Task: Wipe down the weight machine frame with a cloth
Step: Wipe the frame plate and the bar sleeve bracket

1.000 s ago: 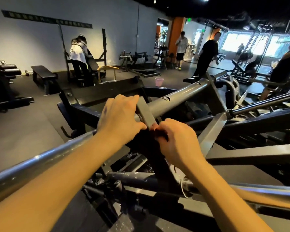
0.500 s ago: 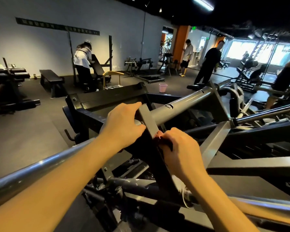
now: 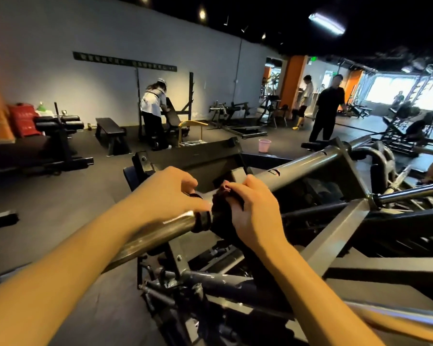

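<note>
One weight machine frame fills the foreground, its long steel bar running diagonally beneath your forearms. Three people stand in the background, near one flat bench and one pink bucket on the floor. Your right hand closes its grip around one dark cloth, pressed against the frame at the bar's collar. Your left hand rests over the bar just beside it, fingers loosely curled; motion blur obscures its grip.

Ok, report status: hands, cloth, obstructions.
Right hand grips dark cloth on the frame bar. Left hand curled over the chrome bar. Nothing blocking.
</note>
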`<control>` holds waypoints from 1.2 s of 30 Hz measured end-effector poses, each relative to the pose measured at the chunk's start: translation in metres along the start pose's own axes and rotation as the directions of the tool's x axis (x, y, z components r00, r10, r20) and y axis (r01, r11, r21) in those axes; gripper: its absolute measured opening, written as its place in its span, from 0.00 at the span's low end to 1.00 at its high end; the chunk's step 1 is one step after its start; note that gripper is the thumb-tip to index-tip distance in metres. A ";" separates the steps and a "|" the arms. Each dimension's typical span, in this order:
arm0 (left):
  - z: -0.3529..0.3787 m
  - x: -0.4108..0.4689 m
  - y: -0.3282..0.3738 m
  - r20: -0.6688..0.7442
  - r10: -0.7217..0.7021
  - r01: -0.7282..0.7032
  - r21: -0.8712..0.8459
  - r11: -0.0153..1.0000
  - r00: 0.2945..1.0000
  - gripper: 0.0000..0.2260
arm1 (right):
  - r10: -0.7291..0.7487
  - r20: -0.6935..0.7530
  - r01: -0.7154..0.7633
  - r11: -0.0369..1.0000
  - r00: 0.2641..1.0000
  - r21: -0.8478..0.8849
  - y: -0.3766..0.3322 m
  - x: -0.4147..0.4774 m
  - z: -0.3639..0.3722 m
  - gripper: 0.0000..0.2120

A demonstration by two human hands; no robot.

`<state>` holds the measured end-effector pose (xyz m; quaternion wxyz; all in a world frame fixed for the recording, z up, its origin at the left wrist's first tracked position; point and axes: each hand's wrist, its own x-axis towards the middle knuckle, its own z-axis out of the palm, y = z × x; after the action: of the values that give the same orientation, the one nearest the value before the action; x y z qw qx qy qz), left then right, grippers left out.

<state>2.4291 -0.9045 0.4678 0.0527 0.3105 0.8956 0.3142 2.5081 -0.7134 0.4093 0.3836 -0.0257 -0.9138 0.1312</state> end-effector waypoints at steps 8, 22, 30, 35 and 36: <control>0.007 -0.020 -0.010 -0.133 0.046 -0.041 0.039 0.998 0.990 0.20 | -0.262 0.434 0.274 0.961 0.862 0.036 -0.021 0.064 -0.018 0.13; 0.016 -0.026 -0.012 -0.230 -0.005 0.039 0.145 0.989 0.973 0.21 | -0.170 0.390 0.147 0.985 0.905 0.087 -0.021 0.052 -0.019 0.13; 0.013 -0.028 -0.011 -0.202 0.028 0.019 0.226 0.974 0.979 0.26 | -0.017 0.177 0.022 0.999 0.984 -0.025 -0.004 0.033 -0.033 0.09; 0.007 -0.044 -0.027 -0.272 0.062 -0.025 0.138 0.990 0.960 0.22 | 0.041 0.207 -0.056 0.996 0.977 0.065 -0.028 0.017 -0.011 0.09; 0.005 -0.048 -0.030 -0.320 0.063 -0.037 0.088 0.995 0.945 0.20 | 0.063 0.252 -0.108 0.979 0.966 0.171 -0.027 0.010 -0.018 0.08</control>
<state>2.4534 -0.9484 0.4407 -0.1152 0.2795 0.8959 0.3256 2.5147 -0.7340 0.4352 0.2623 -0.0135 -0.9362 0.2334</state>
